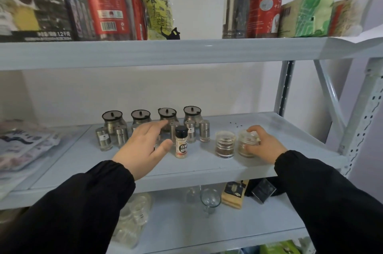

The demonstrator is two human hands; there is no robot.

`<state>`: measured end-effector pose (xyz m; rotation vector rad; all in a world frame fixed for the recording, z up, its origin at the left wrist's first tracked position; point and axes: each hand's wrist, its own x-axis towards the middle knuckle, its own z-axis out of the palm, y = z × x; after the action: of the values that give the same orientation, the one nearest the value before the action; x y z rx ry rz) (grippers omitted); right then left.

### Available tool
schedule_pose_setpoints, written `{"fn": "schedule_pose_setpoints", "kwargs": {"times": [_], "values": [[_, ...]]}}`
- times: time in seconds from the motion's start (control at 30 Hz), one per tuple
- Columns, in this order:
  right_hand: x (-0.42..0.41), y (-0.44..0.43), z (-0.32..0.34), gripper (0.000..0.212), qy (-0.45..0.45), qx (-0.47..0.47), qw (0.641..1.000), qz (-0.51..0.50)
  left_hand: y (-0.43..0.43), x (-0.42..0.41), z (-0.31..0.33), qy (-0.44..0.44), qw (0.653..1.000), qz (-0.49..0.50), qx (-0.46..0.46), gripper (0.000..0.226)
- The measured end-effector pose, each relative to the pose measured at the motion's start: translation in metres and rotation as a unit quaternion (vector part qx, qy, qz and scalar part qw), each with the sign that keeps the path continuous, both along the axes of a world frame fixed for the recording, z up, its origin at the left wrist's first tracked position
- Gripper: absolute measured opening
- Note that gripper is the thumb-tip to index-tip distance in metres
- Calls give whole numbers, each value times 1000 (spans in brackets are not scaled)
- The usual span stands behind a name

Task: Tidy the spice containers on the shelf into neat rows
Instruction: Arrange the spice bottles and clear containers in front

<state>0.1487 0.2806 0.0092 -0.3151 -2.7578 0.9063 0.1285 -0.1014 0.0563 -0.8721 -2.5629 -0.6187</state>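
Observation:
On the middle shelf [196, 167] several steel spice pots with black lids [191, 114] stand in a back row. Several small steel shakers [103, 138] stand in front of them. A black-capped pepper bottle [181, 141] stands upright just right of my left hand [143, 145], which hovers open with fingers spread and hides some shakers. Two squat clear jars sit to the right. The left jar [224, 144] stands free. My right hand [264, 145] grips the right jar [245, 143] from its right side.
Flat packets [24, 145] lie at the shelf's left end. A few dark specks [235, 124] lie behind the jars. The upper shelf holds tall jars and bags [107, 2]. Glassware [209, 198] and boxes sit on the lower shelf. A steel upright [360, 127] bounds the right.

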Motion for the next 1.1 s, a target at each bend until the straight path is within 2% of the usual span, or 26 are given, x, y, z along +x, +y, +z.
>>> {"fn": "schedule_pose_setpoints", "kwargs": {"times": [0.2,0.3,0.37,0.47,0.53,0.73,0.87,1.1], "values": [[-3,1,0,52,-2,11,1000,-15,-9,-5,0,3,1000,13,8,59],[-1,1,4,70,-2,5,1000,-14,-10,-7,2,3,1000,12,8,58],[2,-1,19,81,64,-1,998,-25,-14,-13,6,1,1000,16,12,57],[0,-20,55,75,172,26,985,12,-27,-32,16,-1,999,35,27,56],[-7,-42,77,68,190,49,978,65,-34,-47,21,-9,998,51,43,56],[-38,-111,87,57,143,123,955,228,-37,-72,19,-31,993,89,75,44],[-63,-129,70,53,103,131,948,271,-34,-75,9,-46,992,100,55,35],[-92,-138,55,49,73,170,926,330,-30,-76,-12,-50,989,127,49,42]]}}
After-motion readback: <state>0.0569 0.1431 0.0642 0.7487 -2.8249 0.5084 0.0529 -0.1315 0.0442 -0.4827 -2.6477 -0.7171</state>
